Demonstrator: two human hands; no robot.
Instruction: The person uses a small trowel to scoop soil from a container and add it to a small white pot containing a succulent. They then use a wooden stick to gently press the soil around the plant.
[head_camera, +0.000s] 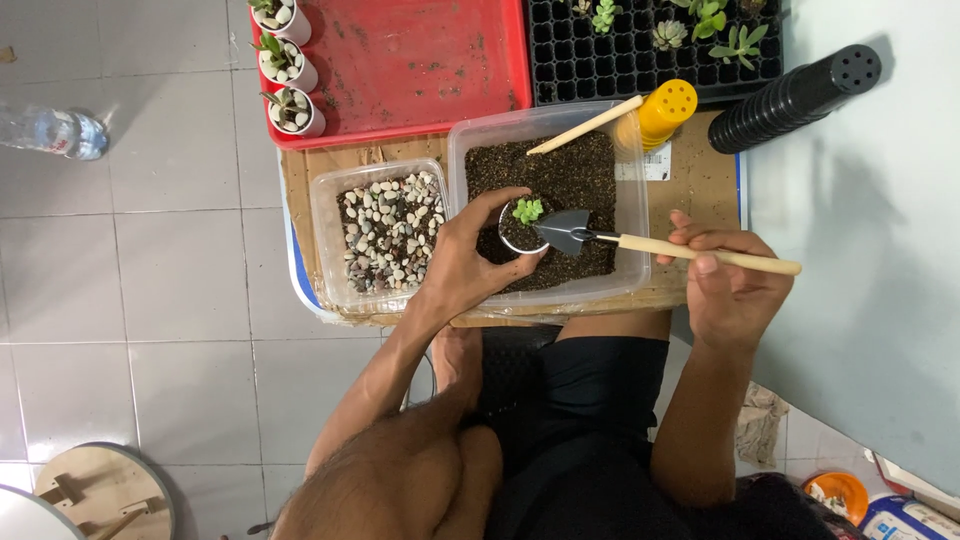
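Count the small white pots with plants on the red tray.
3: the white pots stand in a line along the left edge of the red tray. The topmost is cut off by the frame, so more may be hidden.

One head-worn camera looks steeply down, fairly close, over the person's lap.

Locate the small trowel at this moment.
In the head view, the trowel is right of centre: the right hand holds its wooden handle, its blade at the small pot over the soil tub.

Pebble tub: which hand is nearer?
Left. The left hand holds the small pot right beside the pebble tub; the right hand is far across.
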